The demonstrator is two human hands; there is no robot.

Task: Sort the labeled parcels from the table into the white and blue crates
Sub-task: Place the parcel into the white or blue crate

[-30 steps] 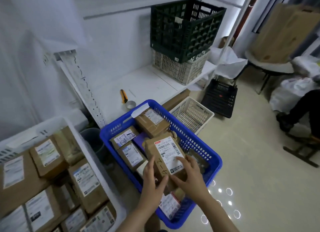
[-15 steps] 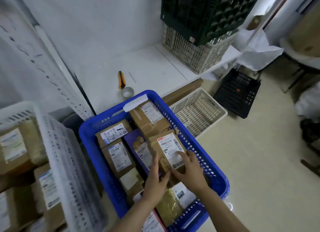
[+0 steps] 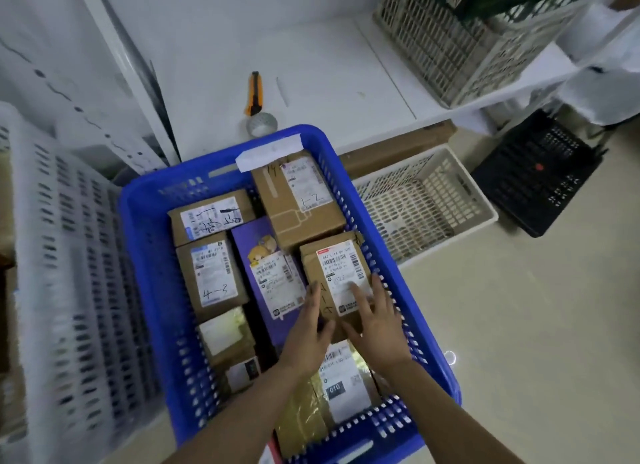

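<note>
A brown parcel (image 3: 332,266) with a white barcode label lies in the blue crate (image 3: 145,256), against its right wall and beside a purple box (image 3: 263,256). My left hand (image 3: 310,328) rests with straight fingers along the parcel's left edge, the thumb at its near end. My right hand (image 3: 375,321) presses spread fingers on the label. Other labeled parcels fill the crate, among them one marked 4-3 (image 3: 211,273) and one marked 1-2 (image 3: 298,200). The white crate (image 3: 69,256) stands at the left, its contents mostly out of view.
Beyond the blue crate, a white table (image 3: 311,55) carries an orange utility knife (image 3: 255,93), a tape roll (image 3: 261,124) and a beige crate (image 3: 450,41). On the floor to the right sit a white basket (image 3: 426,200) and a black crate (image 3: 536,173).
Both hands have lowered the brown parcel from above the blue crate down into it, beside the purple box. My view has tilted down and closer.
</note>
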